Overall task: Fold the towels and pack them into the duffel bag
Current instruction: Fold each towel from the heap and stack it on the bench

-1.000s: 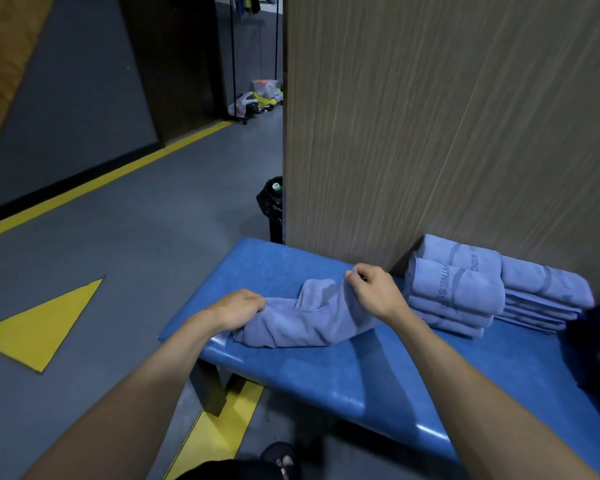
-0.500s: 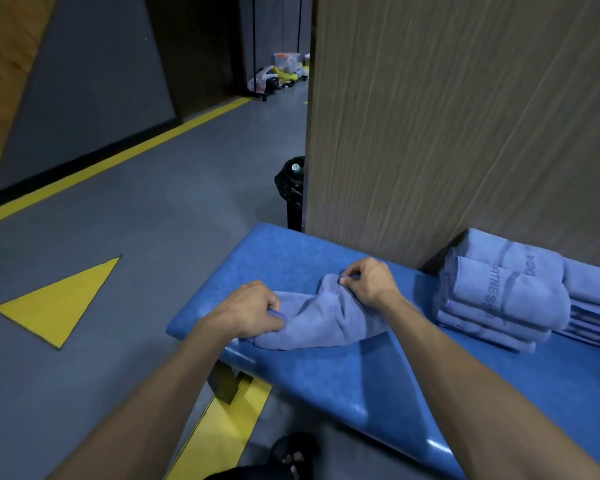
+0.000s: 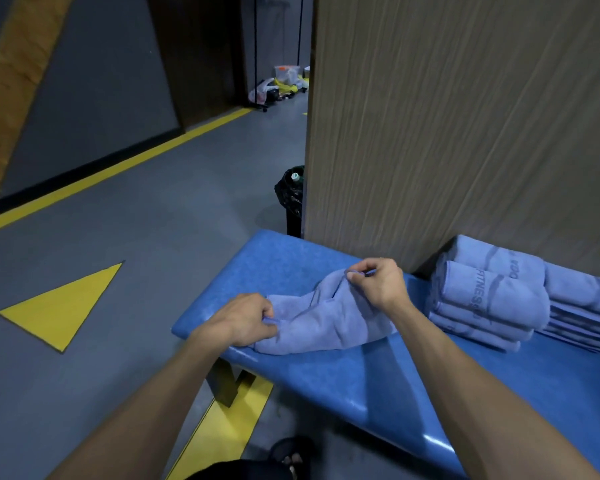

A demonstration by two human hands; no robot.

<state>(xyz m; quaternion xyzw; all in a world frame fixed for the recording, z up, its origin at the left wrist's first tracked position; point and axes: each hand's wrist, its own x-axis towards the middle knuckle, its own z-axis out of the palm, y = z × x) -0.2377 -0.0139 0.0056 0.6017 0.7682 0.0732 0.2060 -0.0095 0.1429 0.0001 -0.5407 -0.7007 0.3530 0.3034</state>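
We judge folding underway: left hand (image 3: 245, 320) and right hand (image 3: 378, 280) each pinch an edge of the crumpled lavender terry towel (image 3: 326, 320) on the blue padded desk (image 3: 343, 379) (duffel bag unseen); next, align corners.

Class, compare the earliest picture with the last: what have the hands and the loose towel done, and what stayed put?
Both hands keep pinching the towel; the left hand and right hand barely shift. The towel stays bunched on the bench; the folded stack is untouched.
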